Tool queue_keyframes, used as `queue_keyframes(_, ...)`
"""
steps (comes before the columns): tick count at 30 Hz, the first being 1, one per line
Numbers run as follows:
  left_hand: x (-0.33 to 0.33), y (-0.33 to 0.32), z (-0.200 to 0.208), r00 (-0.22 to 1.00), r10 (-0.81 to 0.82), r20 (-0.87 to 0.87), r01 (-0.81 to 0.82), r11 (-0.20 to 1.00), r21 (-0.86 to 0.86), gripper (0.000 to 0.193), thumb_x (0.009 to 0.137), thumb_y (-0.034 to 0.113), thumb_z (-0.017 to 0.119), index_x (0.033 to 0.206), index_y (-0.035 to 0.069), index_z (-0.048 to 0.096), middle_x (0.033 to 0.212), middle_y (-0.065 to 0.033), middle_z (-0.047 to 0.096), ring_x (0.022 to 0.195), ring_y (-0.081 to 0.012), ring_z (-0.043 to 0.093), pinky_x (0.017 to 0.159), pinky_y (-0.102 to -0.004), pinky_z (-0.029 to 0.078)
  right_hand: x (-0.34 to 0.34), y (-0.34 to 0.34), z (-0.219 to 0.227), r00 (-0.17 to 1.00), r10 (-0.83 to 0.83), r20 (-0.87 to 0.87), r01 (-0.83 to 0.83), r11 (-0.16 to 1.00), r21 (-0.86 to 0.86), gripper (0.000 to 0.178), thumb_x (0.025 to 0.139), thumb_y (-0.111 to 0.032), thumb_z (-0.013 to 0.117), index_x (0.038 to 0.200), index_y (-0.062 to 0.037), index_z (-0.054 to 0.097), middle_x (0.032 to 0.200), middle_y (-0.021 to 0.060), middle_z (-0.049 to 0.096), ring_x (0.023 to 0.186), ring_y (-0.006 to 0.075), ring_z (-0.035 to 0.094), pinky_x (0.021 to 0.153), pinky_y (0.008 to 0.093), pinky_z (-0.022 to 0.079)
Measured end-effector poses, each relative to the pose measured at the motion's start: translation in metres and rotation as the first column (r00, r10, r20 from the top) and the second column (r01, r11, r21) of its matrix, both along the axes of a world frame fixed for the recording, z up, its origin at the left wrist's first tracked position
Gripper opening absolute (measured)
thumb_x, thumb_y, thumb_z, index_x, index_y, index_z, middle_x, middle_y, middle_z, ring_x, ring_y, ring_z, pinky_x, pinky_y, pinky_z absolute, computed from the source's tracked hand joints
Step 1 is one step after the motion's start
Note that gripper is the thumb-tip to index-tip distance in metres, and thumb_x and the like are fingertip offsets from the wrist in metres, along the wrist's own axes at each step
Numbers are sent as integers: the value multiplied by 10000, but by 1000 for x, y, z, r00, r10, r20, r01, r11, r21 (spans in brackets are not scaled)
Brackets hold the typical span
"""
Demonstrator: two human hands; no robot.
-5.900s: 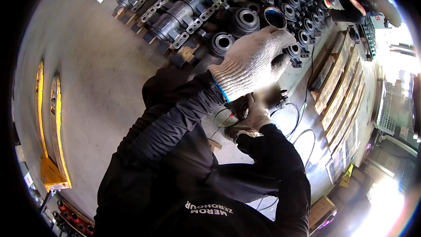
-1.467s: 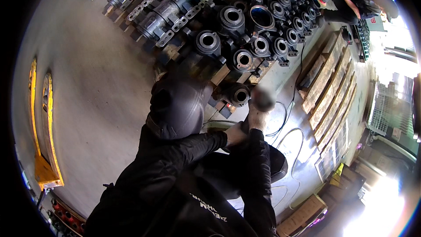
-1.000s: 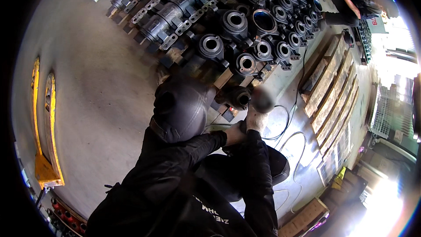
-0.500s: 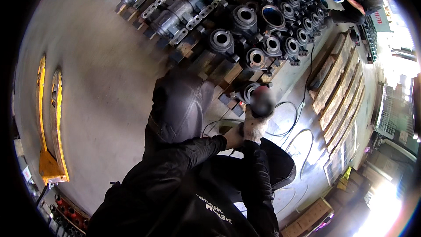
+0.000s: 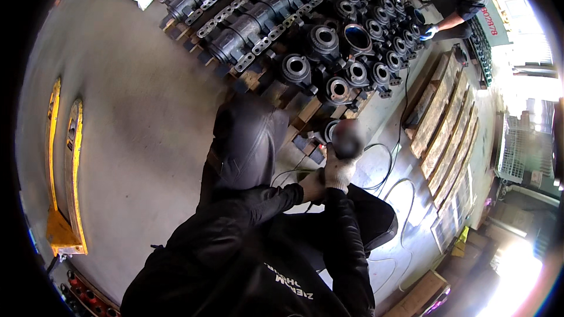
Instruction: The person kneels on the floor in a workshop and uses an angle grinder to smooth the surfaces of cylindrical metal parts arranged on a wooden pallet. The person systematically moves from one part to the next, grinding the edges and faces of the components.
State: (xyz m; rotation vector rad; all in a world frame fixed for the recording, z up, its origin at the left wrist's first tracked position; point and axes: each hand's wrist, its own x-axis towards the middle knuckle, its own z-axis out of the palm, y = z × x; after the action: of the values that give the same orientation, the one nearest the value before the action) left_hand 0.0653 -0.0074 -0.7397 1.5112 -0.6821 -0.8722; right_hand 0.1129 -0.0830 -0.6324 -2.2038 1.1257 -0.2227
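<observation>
The gloved right hand (image 5: 339,171) grips a blurred round object (image 5: 348,142), just this side of a dark ring-ended casting (image 5: 327,131), long axis unclear, near a wooden pallet (image 5: 308,110); the left hand (image 5: 314,186) sits farther back, its grip impossible to tell.

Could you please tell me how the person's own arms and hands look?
Both sleeves are long, black and creased, with a slight gloss. The right hand wears a pale knitted glove; the left hand looks gloved too, but its details are unclear in the shade.
</observation>
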Motion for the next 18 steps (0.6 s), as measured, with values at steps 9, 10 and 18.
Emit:
queue_keyframes(9, 43, -29, 13, 781, 454, -428, -484, 874, 44, 552, 845, 381, 780, 1154, -49, 623, 1084, -227, 733, 1073, -336, 703, 897, -414, 537, 71, -23, 3, 986, 158, 58, -166, 968, 188, 872, 852, -319, 843, 1525, -89, 338, 1248, 238, 679, 1159, 332, 683, 997, 409, 525)
queue_keyframes(10, 48, -34, 11, 763, 465, -448, -489, 869, 69, 567, 835, 386, 790, 1152, -53, 622, 1085, -226, 734, 1066, -322, 706, 889, -406, 539, 77, -29, -5, 982, 178, 67, -187, 967, 170, 870, 851, -320, 841, 1526, -95, 339, 1240, 244, 687, 1148, 347, 692, 987, 421, 531)
queue_keyframes(18, 83, -40, 17, 750, 418, -513, -445, 892, 75, 645, 804, 391, 820, 1190, -79, 605, 1080, -218, 739, 1027, -294, 721, 864, -401, 550, 104, -44, -23, 977, 212, -39, -203, 966, 159, 815, 856, -290, 845, 1491, -106, 369, 1243, 224, 685, 1157, 322, 680, 999, 412, 524)
